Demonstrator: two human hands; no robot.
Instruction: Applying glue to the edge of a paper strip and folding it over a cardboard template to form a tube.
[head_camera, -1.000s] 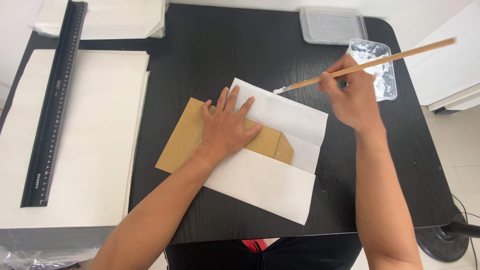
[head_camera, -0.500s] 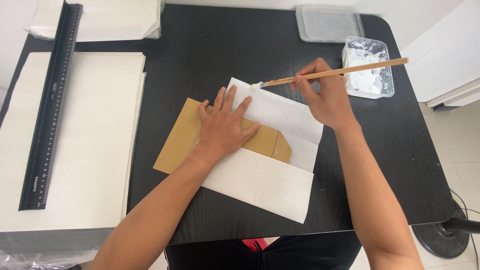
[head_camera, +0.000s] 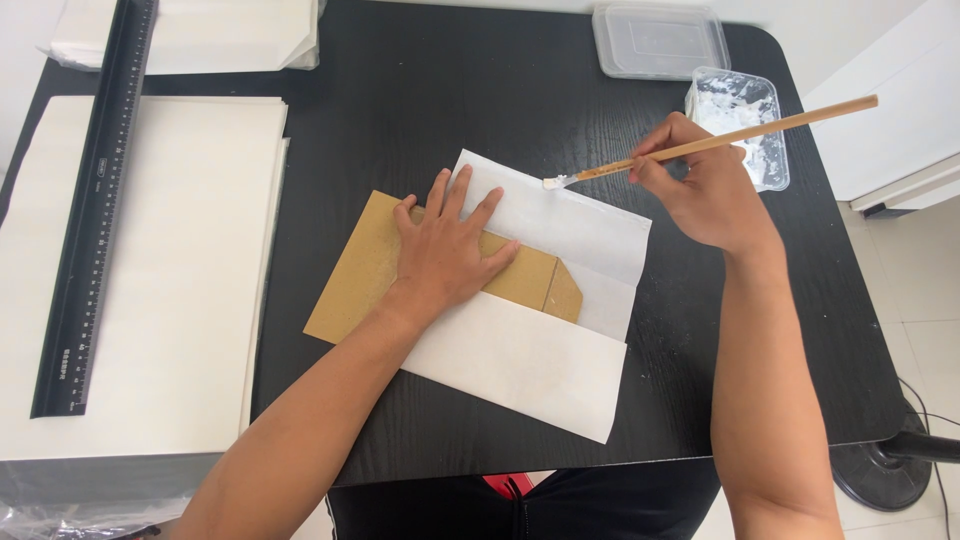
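Cardboard (head_camera: 370, 270) lies partly hidden under flat, spread left hand (head_camera: 450, 250); right hand (head_camera: 705, 190) pinches brush (head_camera: 720, 140).

Black table (head_camera: 420, 90) with paper sheet (head_camera: 530, 350)

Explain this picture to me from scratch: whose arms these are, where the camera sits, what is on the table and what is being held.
There is no machine here. A person works with two bare hands, and the one camera is worn on that person's head, looking down, so both arms reach in from the bottom edge.

The left hand lies flat, fingers spread, pressing a brown cardboard piece onto a folded white paper sheet. The right hand has its grip on a long wooden brush, whose white-coated tip touches the sheet's upper part.

All this rests on a black table. At its far right stand a clear tub of white paste and a clear lid. On the left lies a stack of white sheets with a long black ruler across it.
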